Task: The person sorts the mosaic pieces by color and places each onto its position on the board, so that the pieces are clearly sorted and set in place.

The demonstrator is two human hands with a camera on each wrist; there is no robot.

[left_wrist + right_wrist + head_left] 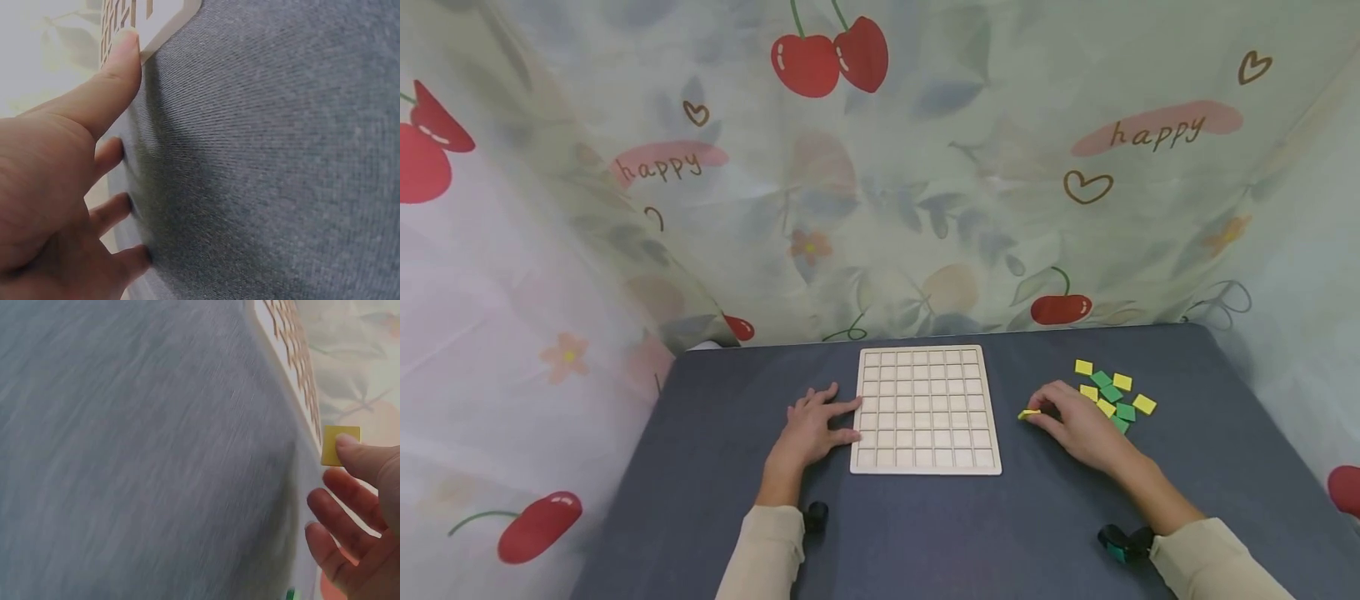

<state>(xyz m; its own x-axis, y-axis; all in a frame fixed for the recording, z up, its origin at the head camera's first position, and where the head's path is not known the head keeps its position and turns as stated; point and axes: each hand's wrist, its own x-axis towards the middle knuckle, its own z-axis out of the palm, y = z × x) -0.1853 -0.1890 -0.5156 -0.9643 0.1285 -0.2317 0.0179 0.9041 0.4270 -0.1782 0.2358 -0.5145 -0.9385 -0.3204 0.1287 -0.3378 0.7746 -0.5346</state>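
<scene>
A pale wooden grid board [925,412] with rows of square cells lies in the middle of the table. At its left edge my left hand [811,427] touches the rim with thumb and forefinger, the other fingers spread on the cloth. My right hand [1078,423] is between the board and a loose group of tiles, pinching a yellow square tile [331,450] between thumb and fingers. In the right wrist view that tile's flat face shows, the thumb [362,459] over it. Yellow tiles [1144,404] and green tiles [1125,412] lie scattered just beyond the right hand.
Dark grey cloth covers the table [917,533]. A printed curtain [895,167] with cherries and hearts hangs behind the back edge and along both sides. Black wrist devices [1126,543] sit at the sleeve cuffs.
</scene>
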